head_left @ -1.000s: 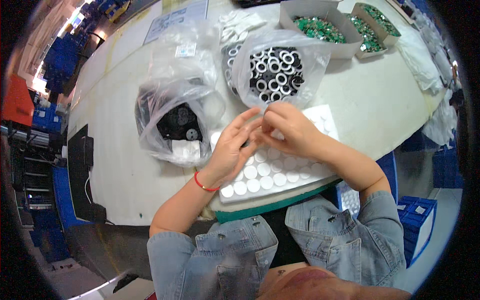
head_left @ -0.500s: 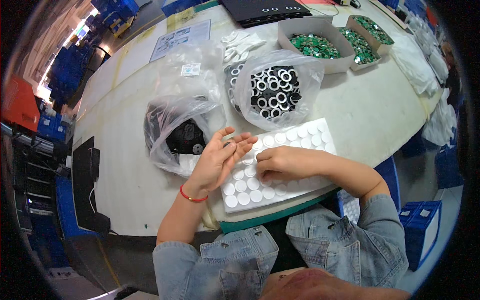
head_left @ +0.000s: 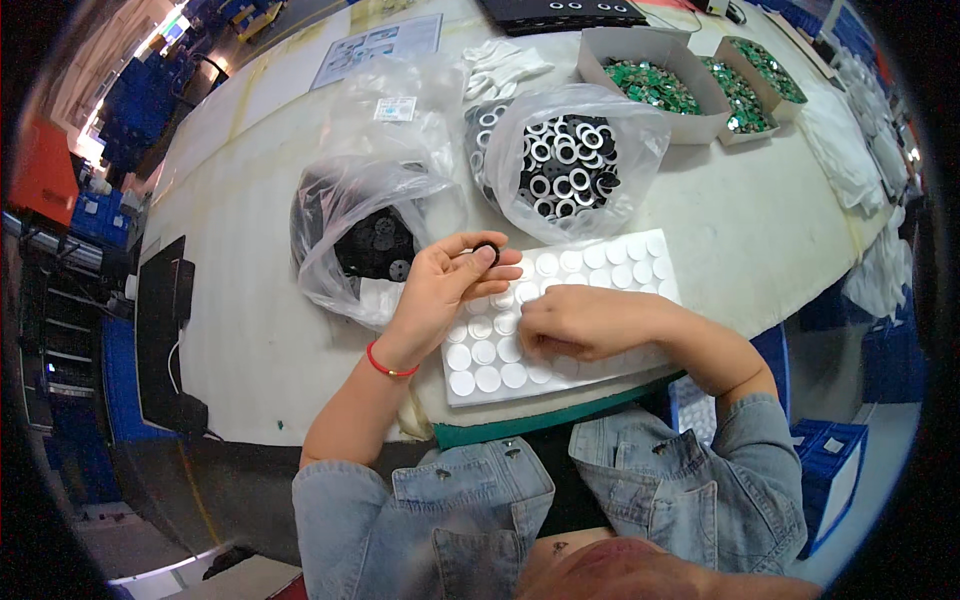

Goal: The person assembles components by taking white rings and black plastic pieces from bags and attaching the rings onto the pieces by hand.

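My left hand, with a red cord at its wrist, pinches a small black round disc between thumb and fingers. It is above the upper left part of a white sheet carrying rows of round white stickers. Over the middle of that sheet my right hand is closed, fingertips bent down close to the stickers. Whatever those fingertips hold, if anything, is hidden. Beyond my left hand lies an open clear bag of black discs.
Farther back stands a clear bag of black parts with white rings. Grey boxes of green pieces are at the far right. White gloves and a printed sheet lie at the back. A black panel is at left.
My left fingers have curled in, and the black disc now shows more fully, raised at the fingertips. My right hand stays over the sheet. The whole view has shifted a little.
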Available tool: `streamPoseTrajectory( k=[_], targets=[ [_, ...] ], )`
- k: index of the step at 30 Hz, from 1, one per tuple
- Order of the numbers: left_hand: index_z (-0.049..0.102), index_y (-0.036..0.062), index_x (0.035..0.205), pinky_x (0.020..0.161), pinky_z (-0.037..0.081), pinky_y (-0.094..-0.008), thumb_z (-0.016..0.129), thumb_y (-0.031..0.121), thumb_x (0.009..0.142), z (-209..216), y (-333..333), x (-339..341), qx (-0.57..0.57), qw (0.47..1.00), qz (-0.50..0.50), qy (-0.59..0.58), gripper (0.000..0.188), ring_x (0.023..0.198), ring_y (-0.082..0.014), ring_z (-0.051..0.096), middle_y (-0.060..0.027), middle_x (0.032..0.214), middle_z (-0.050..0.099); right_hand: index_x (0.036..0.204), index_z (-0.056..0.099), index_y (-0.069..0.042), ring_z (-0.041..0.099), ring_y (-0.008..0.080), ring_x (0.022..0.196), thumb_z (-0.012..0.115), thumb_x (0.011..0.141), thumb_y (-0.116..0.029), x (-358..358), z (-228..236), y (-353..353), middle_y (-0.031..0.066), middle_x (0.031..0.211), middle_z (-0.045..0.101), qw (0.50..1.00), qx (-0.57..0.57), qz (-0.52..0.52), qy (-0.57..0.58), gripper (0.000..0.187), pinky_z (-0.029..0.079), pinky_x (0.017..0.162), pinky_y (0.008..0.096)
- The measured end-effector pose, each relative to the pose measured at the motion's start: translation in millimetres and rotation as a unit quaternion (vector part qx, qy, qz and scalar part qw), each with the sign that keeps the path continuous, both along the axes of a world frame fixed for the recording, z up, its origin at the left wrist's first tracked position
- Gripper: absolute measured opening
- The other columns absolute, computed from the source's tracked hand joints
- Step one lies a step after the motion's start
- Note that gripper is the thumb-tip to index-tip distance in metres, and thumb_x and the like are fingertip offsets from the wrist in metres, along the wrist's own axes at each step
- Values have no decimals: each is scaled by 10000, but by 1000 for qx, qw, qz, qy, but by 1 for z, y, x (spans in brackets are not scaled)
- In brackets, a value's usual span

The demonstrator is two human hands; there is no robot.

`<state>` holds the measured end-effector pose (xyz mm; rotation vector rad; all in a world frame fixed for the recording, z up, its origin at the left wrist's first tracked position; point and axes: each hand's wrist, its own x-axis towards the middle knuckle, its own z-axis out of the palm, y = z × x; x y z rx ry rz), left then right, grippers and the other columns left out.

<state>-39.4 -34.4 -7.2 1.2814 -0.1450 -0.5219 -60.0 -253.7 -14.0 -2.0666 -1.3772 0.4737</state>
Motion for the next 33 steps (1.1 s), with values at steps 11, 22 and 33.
streamPoseTrajectory(
  k=[11,22,33],
  targets=[
    [449,-40,1293,909,533,-270,448,141,1005,-22,-15,-2,-113,992,17,61,341,1037,-203,641,-195,1174,603,899,542,-16,572,329,856,599,779,-44,0,0,2,135,925,534,1000,-9,-28,-10,135,466,744,418],
    [463,-77,1307,931,521,-263,431,117,1004,-20,-14,-11,-87,993,-63,52,361,1068,-201,624,-188,1206,592,904,528,-28,538,116,719,573,940,-128,-2,19,-22,24,807,562,916,180,-26,359,116,448,650,263],
    [459,-99,1302,971,501,-291,397,56,990,-24,-26,-20,-72,987,-123,75,354,1093,-224,619,-181,1227,574,884,525,-19,508,26,645,650,882,-68,9,2,-10,-25,728,538,897,206,-310,239,135,414,547,199]
  ],
)
